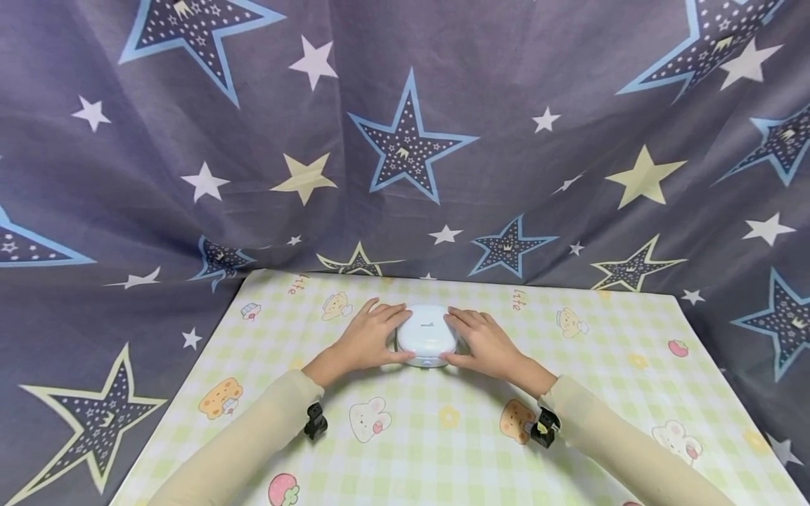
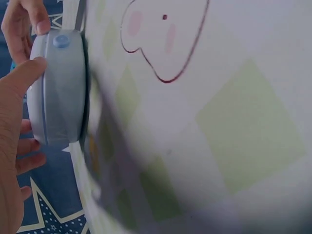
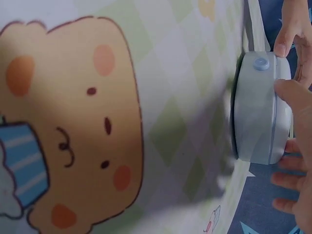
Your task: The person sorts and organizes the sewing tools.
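A pale blue, rounded lidded case sits on the table, with small dark lettering on its top. A round blue button shows on its front wall, below the lid seam. My left hand grips the case's left side, thumb at the front and fingers toward the back. On the opposite side my right hand holds it in the same way, its thumb by the seam. The lid looks closed in both wrist views. What is inside the case is hidden.
A green-and-white checked tablecloth with cartoon prints covers the table. Behind the table's far edge hangs a dark star-patterned curtain, which also runs along both sides. Small black devices are strapped at both wrists.
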Tool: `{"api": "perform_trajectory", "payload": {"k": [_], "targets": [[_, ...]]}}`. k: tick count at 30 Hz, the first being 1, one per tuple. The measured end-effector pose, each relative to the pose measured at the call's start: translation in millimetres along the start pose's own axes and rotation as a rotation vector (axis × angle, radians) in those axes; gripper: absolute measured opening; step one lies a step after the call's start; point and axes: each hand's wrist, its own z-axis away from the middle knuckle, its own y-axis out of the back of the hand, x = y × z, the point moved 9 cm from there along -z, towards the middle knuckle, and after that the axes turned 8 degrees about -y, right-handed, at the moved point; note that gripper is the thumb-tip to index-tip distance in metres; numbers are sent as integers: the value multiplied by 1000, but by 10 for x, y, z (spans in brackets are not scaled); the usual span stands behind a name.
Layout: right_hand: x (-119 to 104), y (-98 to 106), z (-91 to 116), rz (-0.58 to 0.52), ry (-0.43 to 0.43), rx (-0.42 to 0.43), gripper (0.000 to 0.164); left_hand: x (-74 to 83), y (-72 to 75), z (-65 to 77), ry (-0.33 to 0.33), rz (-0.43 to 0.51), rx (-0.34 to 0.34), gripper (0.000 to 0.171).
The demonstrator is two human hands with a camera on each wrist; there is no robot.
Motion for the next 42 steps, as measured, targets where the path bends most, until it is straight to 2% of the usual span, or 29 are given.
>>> {"api": "perform_trajectory", "payload": {"k": [4,11,18,24,34,42], "targets": [[0,-61,24,22,13,-7,77,20,-25,36,-23,0,-2,85],[2,-98,77,-5,1,4,76,40,-104,105,-14,8,-28,83],[-37,-98,92,101,37,14,78,70,-103,126,-20,12,-9,81],[-43,-140,85,154,29,-17,78,77,-82,120,-24,15,-15,80],[5,-142,112,131,6,-13,78,65,-128,93,-15,-20,-32,81],[43,-165,83,129,-22,-3,79,7,-139,52,-4,-62,-109,82]]}}
